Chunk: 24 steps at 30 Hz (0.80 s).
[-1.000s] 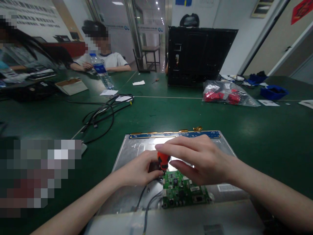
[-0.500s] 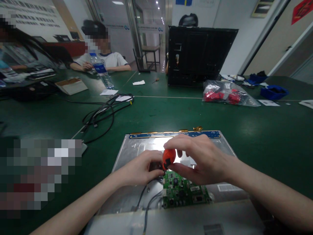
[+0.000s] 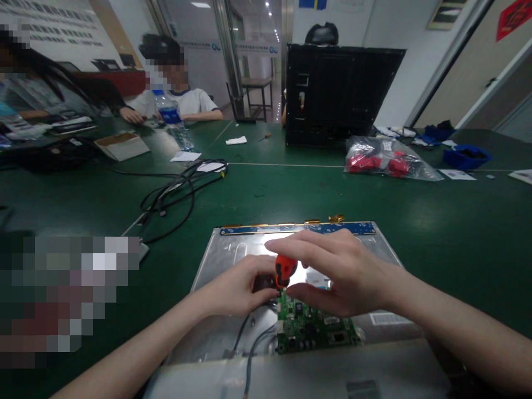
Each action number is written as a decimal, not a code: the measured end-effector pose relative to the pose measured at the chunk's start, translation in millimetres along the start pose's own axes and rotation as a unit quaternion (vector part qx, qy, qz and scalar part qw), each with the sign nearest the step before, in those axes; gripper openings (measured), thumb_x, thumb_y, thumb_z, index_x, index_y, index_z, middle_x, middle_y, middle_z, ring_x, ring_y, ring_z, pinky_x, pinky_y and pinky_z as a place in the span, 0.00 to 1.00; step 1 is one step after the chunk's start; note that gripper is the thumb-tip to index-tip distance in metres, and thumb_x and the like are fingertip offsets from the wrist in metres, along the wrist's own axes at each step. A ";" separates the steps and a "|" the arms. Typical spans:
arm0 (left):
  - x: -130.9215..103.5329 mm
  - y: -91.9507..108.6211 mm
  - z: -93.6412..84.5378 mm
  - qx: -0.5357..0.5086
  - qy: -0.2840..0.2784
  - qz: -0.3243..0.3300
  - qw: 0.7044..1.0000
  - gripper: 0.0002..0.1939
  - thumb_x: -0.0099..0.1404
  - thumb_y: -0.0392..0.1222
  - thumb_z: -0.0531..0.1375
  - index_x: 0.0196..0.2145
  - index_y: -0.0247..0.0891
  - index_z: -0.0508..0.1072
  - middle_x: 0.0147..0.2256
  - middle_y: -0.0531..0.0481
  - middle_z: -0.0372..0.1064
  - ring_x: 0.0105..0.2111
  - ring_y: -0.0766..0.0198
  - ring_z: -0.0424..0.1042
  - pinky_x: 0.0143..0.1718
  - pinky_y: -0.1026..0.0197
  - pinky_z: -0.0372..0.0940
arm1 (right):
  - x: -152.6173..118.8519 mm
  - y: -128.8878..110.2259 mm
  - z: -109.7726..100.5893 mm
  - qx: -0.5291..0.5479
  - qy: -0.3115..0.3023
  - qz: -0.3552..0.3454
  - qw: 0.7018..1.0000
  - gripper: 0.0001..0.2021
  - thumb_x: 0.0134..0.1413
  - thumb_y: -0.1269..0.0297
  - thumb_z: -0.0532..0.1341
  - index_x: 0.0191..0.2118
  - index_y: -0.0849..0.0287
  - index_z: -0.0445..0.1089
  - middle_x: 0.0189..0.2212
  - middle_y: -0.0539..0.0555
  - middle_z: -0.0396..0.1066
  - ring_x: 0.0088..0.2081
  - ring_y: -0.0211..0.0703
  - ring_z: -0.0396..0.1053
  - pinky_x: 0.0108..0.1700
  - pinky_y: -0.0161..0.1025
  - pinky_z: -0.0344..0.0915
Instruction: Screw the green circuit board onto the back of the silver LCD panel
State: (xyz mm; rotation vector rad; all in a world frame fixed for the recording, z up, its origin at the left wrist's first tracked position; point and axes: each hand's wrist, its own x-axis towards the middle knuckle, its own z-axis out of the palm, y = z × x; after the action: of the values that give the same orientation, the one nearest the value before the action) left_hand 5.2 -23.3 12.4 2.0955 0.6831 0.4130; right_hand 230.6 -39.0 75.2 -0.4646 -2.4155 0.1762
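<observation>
A red and black screwdriver handle (image 3: 286, 270) stands upright near the upper left corner of a green circuit board (image 3: 311, 327). The board lies on a silver metal panel (image 3: 199, 338) with a blue strip (image 3: 297, 228) along its far edge. My left hand (image 3: 245, 285) pinches the lower part of the screwdriver, whose shaft is hidden. Around the handle, my right hand (image 3: 336, 271) is spread, thumb and fingers apart, with the fingertips close to its top. Grey cables run from the board's left side toward me.
Black cables (image 3: 183, 188) lie coiled at the left. Beyond are a water bottle (image 3: 172, 119), an opened box (image 3: 122, 146), a black monitor (image 3: 338, 94), a plastic bag with red items (image 3: 388, 159) and a blue container (image 3: 466, 157). A person sits across the table.
My right hand's fingers have opened away from the screwdriver handle, and the handle has turned, showing more black. My left hand has stayed put. The seated person's hand has moved left.
</observation>
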 end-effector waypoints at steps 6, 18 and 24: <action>-0.4 6.3 0.1 0.018 0.017 -0.012 1.000 0.06 0.59 0.32 0.56 0.34 0.35 0.70 0.30 0.51 0.70 0.29 0.63 0.67 0.29 0.64 0.63 | -1.4 0.0 0.3 0.002 0.007 -0.007 1.000 0.23 0.58 0.72 0.56 0.59 0.64 0.57 0.46 0.55 0.71 0.42 0.35 0.69 0.35 0.32 0.64; 0.8 5.5 -1.1 0.001 0.002 -0.007 1.000 0.08 0.58 0.29 0.55 0.35 0.35 0.70 0.26 0.54 0.65 0.24 0.67 0.64 0.24 0.67 0.59 | -0.6 0.7 0.1 -0.024 0.014 0.003 1.000 0.16 0.61 0.67 0.57 0.54 0.58 0.62 0.42 0.52 0.71 0.36 0.36 0.69 0.28 0.33 0.60; -0.5 2.7 -1.2 0.031 0.007 -0.006 0.999 0.06 0.59 0.32 0.57 0.36 0.35 0.71 0.30 0.52 0.69 0.28 0.65 0.66 0.27 0.66 0.61 | -0.6 1.5 -1.0 -0.013 0.009 -0.007 1.000 0.16 0.62 0.66 0.57 0.55 0.60 0.63 0.44 0.54 0.70 0.40 0.37 0.69 0.32 0.34 0.64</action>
State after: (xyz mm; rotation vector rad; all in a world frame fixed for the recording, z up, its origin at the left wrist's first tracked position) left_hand 5.1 -24.1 15.2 2.1478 0.7245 0.4057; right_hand 232.0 -37.9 75.2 -0.4591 -2.4054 0.1327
